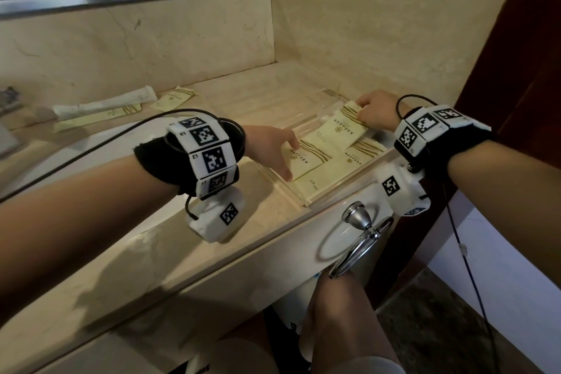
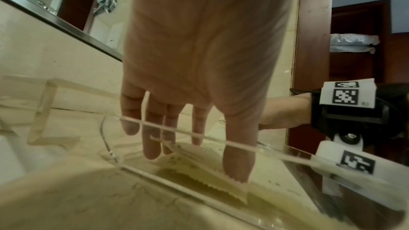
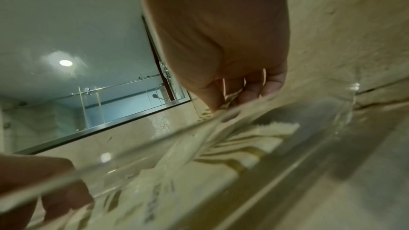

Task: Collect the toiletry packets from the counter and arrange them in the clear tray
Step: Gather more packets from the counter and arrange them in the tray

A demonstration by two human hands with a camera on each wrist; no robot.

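Note:
The clear tray (image 1: pixel 343 188) sits at the counter's right end and holds several pale yellow packets. My left hand (image 1: pixel 288 158) reaches in over its left wall with straight, spread fingers, and the thumb presses the left packet (image 1: pixel 306 161). In the left wrist view the thumb of that hand (image 2: pixel 188 146) rests on the packet's serrated edge (image 2: pixel 199 177) behind the tray's rim (image 2: pixel 276 152). My right hand (image 1: pixel 368 112) pinches the far end of a slanted packet (image 1: pixel 340 130) lying over the others. The right wrist view shows its curled fingers (image 3: pixel 250 92) on the striped end.
On the counter at the back left lie a white wrapped tube (image 1: pixel 106 106), a long yellow packet (image 1: pixel 97 118) and a square yellow packet (image 1: pixel 173 97). The marble wall (image 1: pixel 379 39) stands just behind the tray. A chrome towel ring (image 1: pixel 358 237) hangs below the counter edge.

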